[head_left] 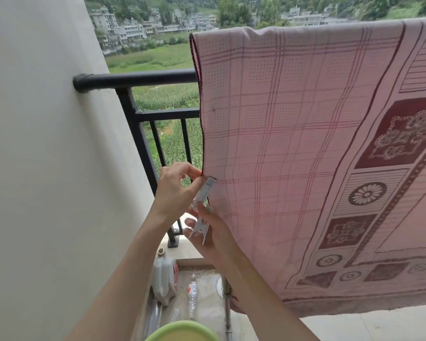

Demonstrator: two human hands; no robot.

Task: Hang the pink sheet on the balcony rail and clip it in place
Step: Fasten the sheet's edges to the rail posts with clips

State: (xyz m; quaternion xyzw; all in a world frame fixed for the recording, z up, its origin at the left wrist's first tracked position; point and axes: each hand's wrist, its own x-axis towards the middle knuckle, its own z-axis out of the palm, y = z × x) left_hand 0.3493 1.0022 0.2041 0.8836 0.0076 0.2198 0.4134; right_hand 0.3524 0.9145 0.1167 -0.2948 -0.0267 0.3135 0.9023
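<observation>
the pink sheet (305, 143) is hanging over the top of the balcony rail (138, 78), and it is dropping down in front of the black bars. the left hand (175, 190) is pinching the dark left edge of the sheet with its thumb and fingers, low down on the cloth. just below and to the right of that grip, the right hand (212, 237) is holding a white clip (203, 207) with its fingers curled around the bottom part. the clip is pointing up, and its top end is touching the sheet edge right beside the left grip. i cannot tell if the clip's mouth is biting the cloth. the bare part of the rail is going off to the left above both hands, into the white wall (47, 168). down below the hands, a white jug (164, 276) is standing on the floor, and a clear bottle (192, 296) is lying near it. a green rim (182, 332) is showing at the very bottom.
</observation>
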